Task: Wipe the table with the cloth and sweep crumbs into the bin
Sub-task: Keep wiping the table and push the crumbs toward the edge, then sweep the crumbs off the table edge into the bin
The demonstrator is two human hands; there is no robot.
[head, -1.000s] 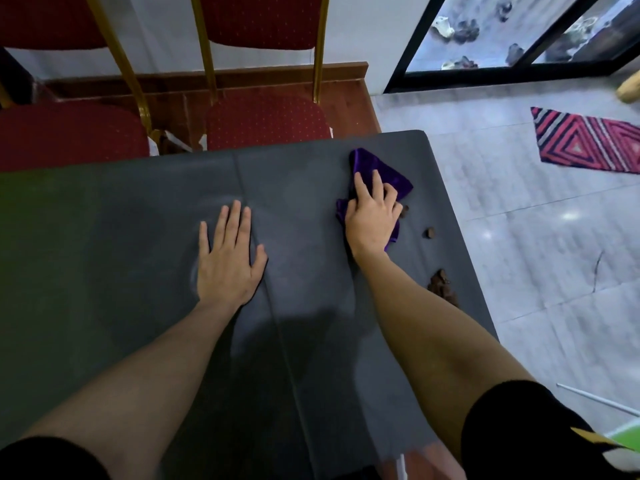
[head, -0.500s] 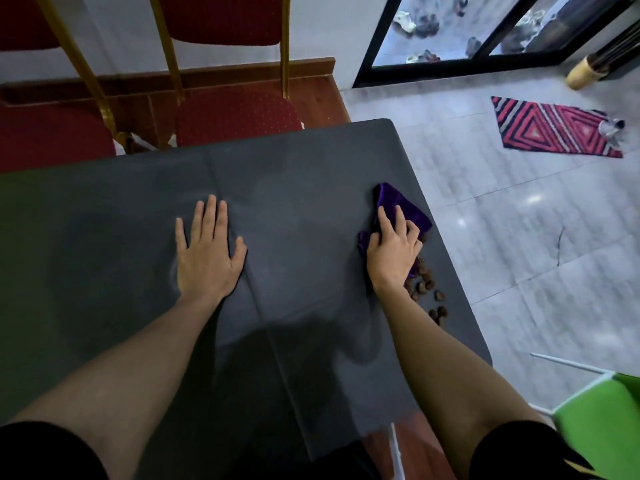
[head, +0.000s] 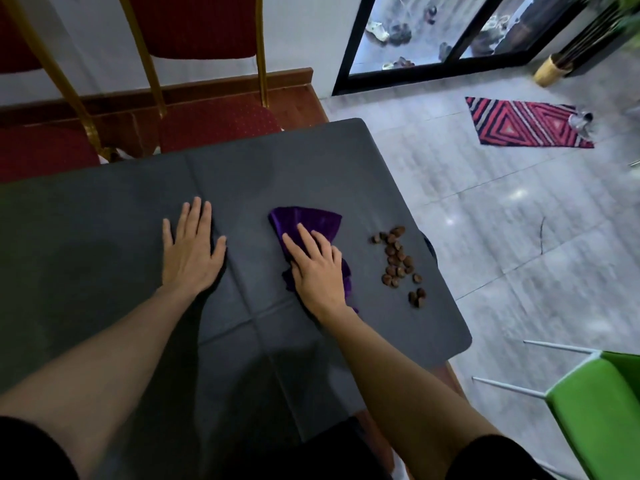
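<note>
left hand [head: 192, 252] flat, open on table [head: 104, 220] | right hand [head: 317, 271] pressing cloth [head: 308, 221] | crumbs [head: 398, 259] right

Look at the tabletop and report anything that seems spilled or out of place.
A loose cluster of small brown crumbs lies scattered on the dark table close to its right edge, beside the purple cloth under the right hand. The left hand rests flat. Nothing else on the table stands out.
</note>
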